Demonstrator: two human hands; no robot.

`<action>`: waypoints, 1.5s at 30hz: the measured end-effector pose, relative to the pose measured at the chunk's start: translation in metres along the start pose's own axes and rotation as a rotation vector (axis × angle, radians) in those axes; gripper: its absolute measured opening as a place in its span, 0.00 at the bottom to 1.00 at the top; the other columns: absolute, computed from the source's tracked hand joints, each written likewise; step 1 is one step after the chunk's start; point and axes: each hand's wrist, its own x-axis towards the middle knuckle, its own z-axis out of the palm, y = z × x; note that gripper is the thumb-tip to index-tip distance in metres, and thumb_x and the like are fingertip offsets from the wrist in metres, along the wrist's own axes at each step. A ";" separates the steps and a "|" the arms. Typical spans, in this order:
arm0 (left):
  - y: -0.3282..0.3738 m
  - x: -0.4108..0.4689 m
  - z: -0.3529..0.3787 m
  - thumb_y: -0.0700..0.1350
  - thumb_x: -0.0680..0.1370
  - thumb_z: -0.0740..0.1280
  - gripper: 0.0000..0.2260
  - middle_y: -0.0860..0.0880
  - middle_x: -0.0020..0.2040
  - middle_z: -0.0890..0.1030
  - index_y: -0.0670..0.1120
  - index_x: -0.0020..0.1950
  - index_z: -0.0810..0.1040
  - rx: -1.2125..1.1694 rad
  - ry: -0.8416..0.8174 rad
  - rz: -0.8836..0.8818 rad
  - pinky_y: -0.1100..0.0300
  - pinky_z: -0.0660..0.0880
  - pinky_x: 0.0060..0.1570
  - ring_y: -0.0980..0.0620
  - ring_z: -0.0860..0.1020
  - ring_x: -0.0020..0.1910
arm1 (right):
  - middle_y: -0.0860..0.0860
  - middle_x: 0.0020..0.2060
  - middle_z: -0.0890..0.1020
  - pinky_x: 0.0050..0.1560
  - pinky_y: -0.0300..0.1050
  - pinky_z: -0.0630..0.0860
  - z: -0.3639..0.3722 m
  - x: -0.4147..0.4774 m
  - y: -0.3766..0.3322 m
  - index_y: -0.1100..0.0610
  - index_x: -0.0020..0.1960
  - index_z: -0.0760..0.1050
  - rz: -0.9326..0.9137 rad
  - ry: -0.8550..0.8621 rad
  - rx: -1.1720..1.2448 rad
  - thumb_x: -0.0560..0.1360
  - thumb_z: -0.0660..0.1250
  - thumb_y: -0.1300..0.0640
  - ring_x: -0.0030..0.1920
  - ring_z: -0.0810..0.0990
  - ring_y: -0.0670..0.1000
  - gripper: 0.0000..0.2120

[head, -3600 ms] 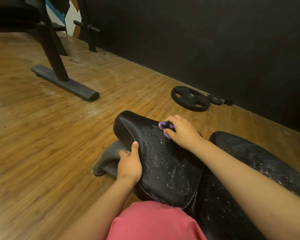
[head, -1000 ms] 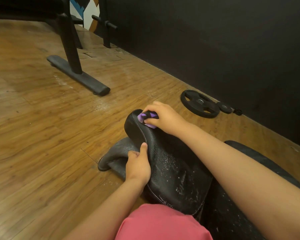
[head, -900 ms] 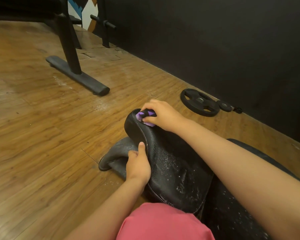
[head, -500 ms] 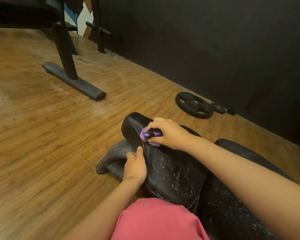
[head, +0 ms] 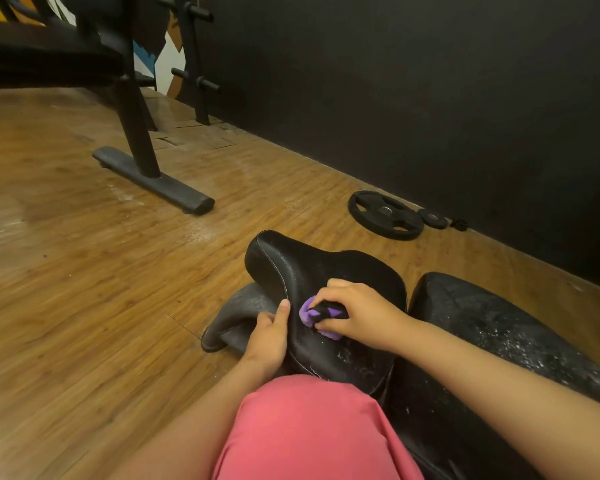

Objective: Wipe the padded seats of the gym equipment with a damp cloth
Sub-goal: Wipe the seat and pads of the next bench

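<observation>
Gripping purple cloth (head: 309, 315), right hand (head: 359, 315) on seat (head: 321, 268)

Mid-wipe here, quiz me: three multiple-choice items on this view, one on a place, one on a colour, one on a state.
1. Where does the large weight plate lie?
A) on the seat
B) on the floor by the dark wall
C) on the bench

2. What colour is the cloth?
A) white
B) green
C) purple with black

3. What is the left hand doing?
A) gripping the edge of the padded seat
B) lying flat on the floor
C) holding the cloth

Answers:
1 B, the plate lies flat on the wood at the foot of the wall.
2 C, purple with black markings shows under the right hand, which pinches it.
3 A, its thumb lies along the seam and its fingers curl round the edge.
</observation>
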 end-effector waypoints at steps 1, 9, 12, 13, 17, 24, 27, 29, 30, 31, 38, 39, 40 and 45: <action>0.002 0.001 -0.002 0.60 0.80 0.57 0.21 0.46 0.52 0.79 0.42 0.57 0.72 0.048 -0.013 0.001 0.56 0.68 0.55 0.50 0.76 0.52 | 0.43 0.41 0.72 0.44 0.38 0.69 0.001 -0.003 0.000 0.47 0.51 0.79 -0.004 0.007 -0.001 0.71 0.72 0.52 0.43 0.74 0.42 0.09; 0.037 0.008 -0.023 0.58 0.83 0.51 0.23 0.44 0.44 0.81 0.43 0.62 0.75 0.475 -0.274 -0.076 0.60 0.76 0.34 0.48 0.79 0.35 | 0.44 0.46 0.70 0.45 0.37 0.70 0.004 -0.014 -0.005 0.45 0.57 0.75 -0.009 -0.012 0.038 0.75 0.68 0.44 0.45 0.72 0.42 0.12; 0.049 0.005 -0.024 0.59 0.83 0.49 0.23 0.43 0.43 0.80 0.44 0.61 0.74 0.621 -0.374 -0.115 0.60 0.76 0.35 0.49 0.78 0.35 | 0.44 0.48 0.70 0.48 0.39 0.73 0.002 -0.017 -0.006 0.45 0.58 0.75 -0.018 -0.039 0.010 0.76 0.65 0.43 0.47 0.72 0.42 0.13; 0.050 0.003 -0.021 0.60 0.83 0.49 0.24 0.43 0.47 0.81 0.45 0.63 0.73 0.666 -0.382 -0.106 0.59 0.77 0.36 0.49 0.79 0.37 | 0.43 0.48 0.70 0.48 0.40 0.73 0.002 -0.016 -0.006 0.46 0.58 0.75 -0.028 -0.047 -0.001 0.76 0.65 0.44 0.46 0.73 0.42 0.13; 0.043 -0.003 -0.006 0.59 0.83 0.49 0.24 0.40 0.60 0.76 0.42 0.68 0.66 0.640 -0.219 -0.080 0.59 0.77 0.34 0.48 0.78 0.39 | 0.43 0.52 0.75 0.51 0.42 0.75 0.001 -0.010 -0.002 0.47 0.59 0.70 -0.012 -0.009 0.055 0.77 0.66 0.47 0.50 0.75 0.43 0.13; 0.039 -0.001 -0.009 0.59 0.83 0.48 0.24 0.46 0.59 0.75 0.43 0.71 0.64 0.556 -0.178 -0.086 0.60 0.76 0.31 0.53 0.76 0.39 | 0.47 0.51 0.72 0.47 0.40 0.71 -0.013 0.026 0.027 0.54 0.60 0.71 0.176 0.101 -0.089 0.75 0.67 0.47 0.50 0.74 0.47 0.17; 0.041 -0.001 -0.009 0.59 0.83 0.48 0.25 0.45 0.59 0.76 0.43 0.71 0.64 0.581 -0.198 -0.083 0.59 0.76 0.31 0.52 0.77 0.38 | 0.46 0.48 0.74 0.45 0.40 0.71 -0.012 0.029 0.030 0.54 0.55 0.73 0.178 0.114 -0.052 0.74 0.69 0.49 0.48 0.75 0.47 0.13; 0.042 -0.001 -0.010 0.59 0.83 0.48 0.25 0.45 0.55 0.76 0.42 0.70 0.65 0.564 -0.225 -0.081 0.62 0.73 0.25 0.52 0.77 0.37 | 0.45 0.47 0.74 0.45 0.39 0.71 -0.006 0.018 0.018 0.52 0.52 0.73 0.115 0.101 -0.023 0.74 0.69 0.50 0.47 0.75 0.46 0.10; 0.042 -0.001 -0.010 0.59 0.83 0.48 0.25 0.46 0.53 0.77 0.42 0.69 0.66 0.550 -0.236 -0.084 0.63 0.72 0.24 0.52 0.77 0.36 | 0.45 0.46 0.74 0.45 0.40 0.71 -0.001 0.010 0.009 0.52 0.51 0.74 0.067 0.099 -0.015 0.73 0.70 0.50 0.46 0.74 0.45 0.10; 0.042 -0.002 -0.011 0.59 0.83 0.48 0.25 0.47 0.50 0.77 0.42 0.68 0.67 0.539 -0.246 -0.087 0.64 0.72 0.23 0.52 0.77 0.35 | 0.46 0.46 0.75 0.46 0.40 0.71 0.004 0.002 -0.001 0.52 0.50 0.74 0.009 0.100 -0.014 0.73 0.70 0.50 0.46 0.74 0.44 0.10; 0.042 -0.005 -0.014 0.59 0.83 0.50 0.24 0.49 0.42 0.77 0.43 0.65 0.72 0.476 -0.265 -0.111 0.61 0.72 0.30 0.52 0.75 0.35 | 0.45 0.46 0.75 0.47 0.40 0.72 0.005 -0.007 -0.003 0.51 0.50 0.75 -0.018 0.060 -0.005 0.73 0.70 0.49 0.47 0.74 0.44 0.09; 0.043 -0.005 -0.014 0.59 0.83 0.50 0.23 0.50 0.41 0.76 0.43 0.64 0.72 0.472 -0.265 -0.110 0.60 0.72 0.30 0.52 0.75 0.35 | 0.45 0.46 0.75 0.48 0.40 0.73 0.002 0.000 0.004 0.51 0.50 0.74 0.033 0.092 -0.014 0.74 0.70 0.49 0.46 0.74 0.44 0.09; 0.043 -0.006 -0.014 0.59 0.83 0.50 0.23 0.50 0.40 0.76 0.44 0.64 0.72 0.471 -0.269 -0.111 0.60 0.72 0.31 0.52 0.75 0.35 | 0.46 0.47 0.75 0.48 0.41 0.73 -0.001 0.008 0.014 0.52 0.51 0.75 0.095 0.127 -0.027 0.74 0.69 0.49 0.46 0.75 0.45 0.10; 0.043 -0.005 -0.019 0.59 0.82 0.51 0.24 0.49 0.44 0.76 0.43 0.65 0.72 0.493 -0.276 -0.127 0.59 0.73 0.32 0.50 0.76 0.39 | 0.48 0.47 0.77 0.49 0.44 0.76 -0.010 0.020 0.041 0.54 0.53 0.74 0.282 0.191 -0.060 0.75 0.68 0.50 0.46 0.77 0.46 0.10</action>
